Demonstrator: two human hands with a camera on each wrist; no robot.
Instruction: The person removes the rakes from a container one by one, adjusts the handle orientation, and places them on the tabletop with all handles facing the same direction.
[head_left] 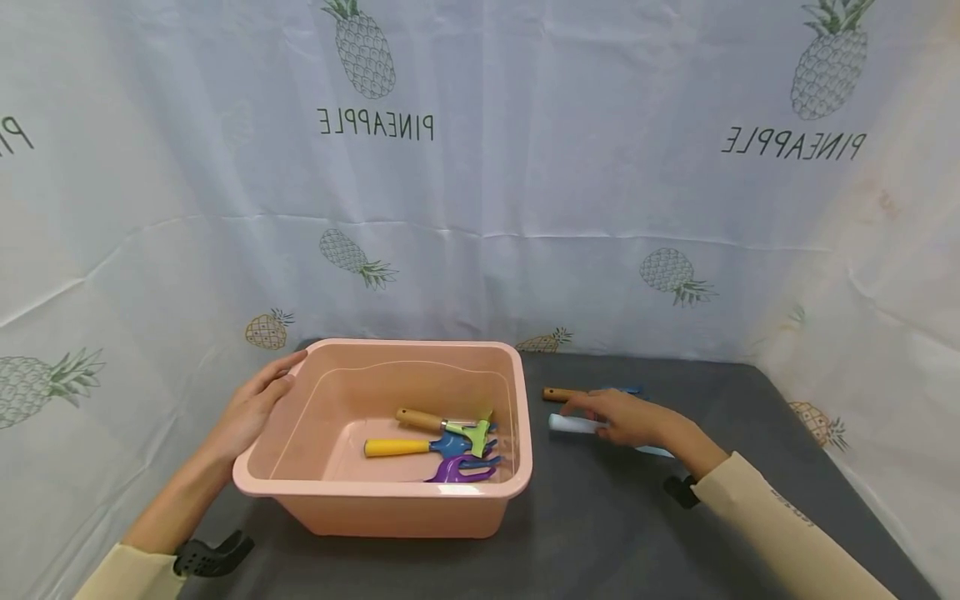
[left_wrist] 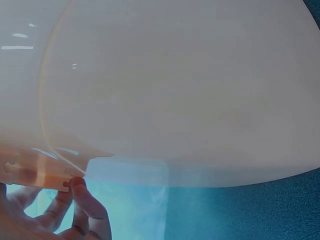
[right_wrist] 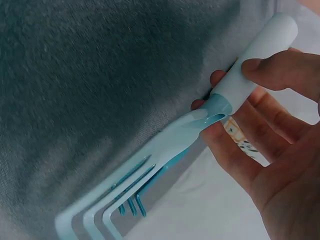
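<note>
My left hand (head_left: 247, 412) grips the left rim of a pink plastic basin (head_left: 382, 490); the left wrist view has its fingers and thumb at the rim, below the basin's broad wall (left_wrist: 175, 90). To the right of the basin, my right hand (head_left: 630, 417) holds a light blue hand rake (head_left: 573, 424) by its handle. From the right wrist, the thumb lies over the handle (right_wrist: 255, 60) and the fingers wrap beneath it, while the bent tines point away. Just behind it lies a wooden-handled tool (head_left: 562, 393) with a blue head, partly hidden by my hand.
Inside the basin are a wooden-handled tool with a green head (head_left: 420, 419), a yellow-handled tool with a blue head (head_left: 397, 447) and a purple fork-like tool (head_left: 453, 471). A dark grey table (head_left: 600, 533) carries everything, with a pineapple-print curtain (head_left: 480, 183) behind and at both sides.
</note>
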